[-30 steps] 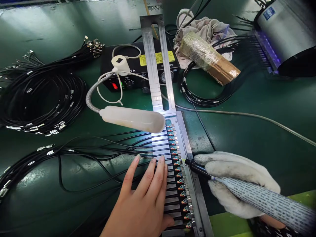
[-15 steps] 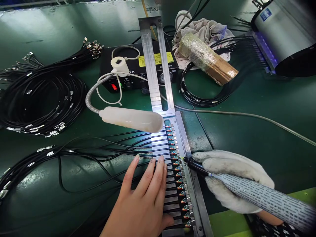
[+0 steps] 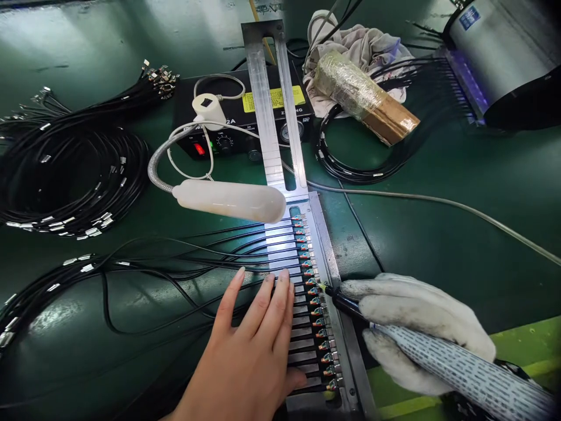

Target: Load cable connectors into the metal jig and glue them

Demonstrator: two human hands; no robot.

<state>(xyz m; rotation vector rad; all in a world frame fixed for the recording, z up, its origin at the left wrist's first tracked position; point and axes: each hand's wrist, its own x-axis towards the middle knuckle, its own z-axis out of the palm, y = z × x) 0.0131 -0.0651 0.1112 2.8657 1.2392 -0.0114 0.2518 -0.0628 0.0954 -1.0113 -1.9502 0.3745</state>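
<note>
My bare left hand (image 3: 252, 345) lies flat, fingers stretched out, on the black cables clamped in a long metal fixture (image 3: 326, 257). A row of small cable connectors (image 3: 313, 292) runs along the fixture's right side. My right hand (image 3: 416, 324), in a dirty white glove, is closed round a pen-like dispensing tool (image 3: 442, 356) with a patterned barrel. Its dark tip (image 3: 326, 287) touches a connector midway down the row.
A white gooseneck lamp (image 3: 230, 200) hangs over the fixture's top. Behind stand a black controller box (image 3: 245, 126), a rag (image 3: 363, 49) with a wrapped roll (image 3: 366, 96), and a silver machine (image 3: 499, 52) at the far right. Coiled black cables (image 3: 65, 169) lie left.
The tool tip has shifted slightly along the connector row, and the view has tilted a little. My left hand stays flat on the cables.
</note>
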